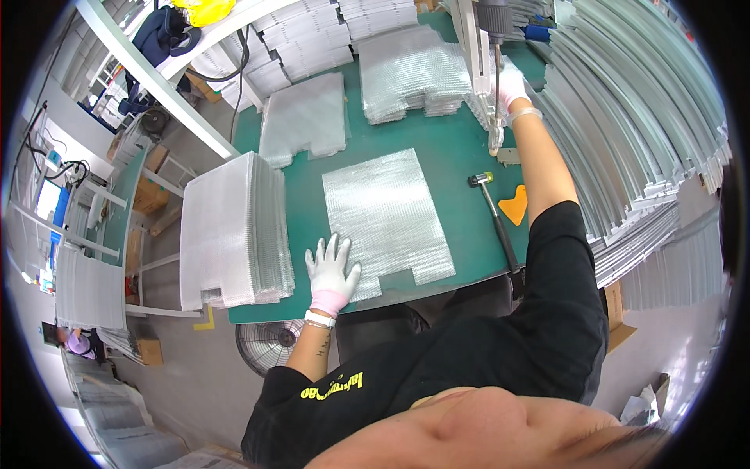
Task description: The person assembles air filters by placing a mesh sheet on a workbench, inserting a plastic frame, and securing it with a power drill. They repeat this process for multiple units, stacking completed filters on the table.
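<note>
On the green tabletop (473,234) in front of me lies a silvery, textured, translucent sheet (384,215) with a notch in its near edge. My left hand (331,273), in a white glove with a pink cuff, rests flat with fingers spread on the sheet's near left corner. My right hand (512,84), gloved too, is stretched out to the far right beside an upright metal post with a hanging power tool (495,31). Its fingers are partly hidden there, and what they touch does not show. A small hammer (500,227) and an orange heart-shaped scraper (513,205) lie right of the sheet.
A tall stack of similar notched sheets (219,227) stands at the table's left. Two more piles, a thin one (303,117) and a thicker one (410,74), lie at the back. Long grey panels (633,117) are stacked high on the right. A floor fan (266,348) stands below the table edge.
</note>
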### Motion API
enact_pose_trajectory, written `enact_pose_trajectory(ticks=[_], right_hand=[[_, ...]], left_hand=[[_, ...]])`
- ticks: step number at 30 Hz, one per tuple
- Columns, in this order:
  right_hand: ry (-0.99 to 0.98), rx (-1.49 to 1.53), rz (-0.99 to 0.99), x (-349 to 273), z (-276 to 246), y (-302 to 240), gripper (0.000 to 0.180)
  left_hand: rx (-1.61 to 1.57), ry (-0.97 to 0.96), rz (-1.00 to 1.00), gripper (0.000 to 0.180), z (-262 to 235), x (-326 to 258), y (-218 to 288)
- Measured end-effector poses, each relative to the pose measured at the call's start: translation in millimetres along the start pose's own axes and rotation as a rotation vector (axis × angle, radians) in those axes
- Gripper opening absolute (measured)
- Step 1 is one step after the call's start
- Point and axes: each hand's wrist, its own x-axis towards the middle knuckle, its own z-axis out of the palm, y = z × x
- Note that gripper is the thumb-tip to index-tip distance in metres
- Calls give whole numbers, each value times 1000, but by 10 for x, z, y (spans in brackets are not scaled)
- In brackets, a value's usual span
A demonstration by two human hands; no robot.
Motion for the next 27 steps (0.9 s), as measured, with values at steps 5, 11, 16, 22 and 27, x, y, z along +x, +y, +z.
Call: enact_pose_trajectory(ticks=[5,11,16,22,27], right_hand=[[767,211,-485,-163,-376,-590,76],[814,926,-630,-467,-514,-841,61],[686,1044,-391,-1337,-487,-1107,55],[518,1135,-481,-3010,-22,-1109,58],[300,1002,-699,-4286,494,-848,75]], left_hand=[[-2,6,-23,64,22,-54,-13],[-54,7,-9,69,112,-10,-87],[-166,-132,-37,71,-85,193,-175],[-63,239,95,59,-438,271,310],[-2110,-53,146,56,-679,159,1238]])
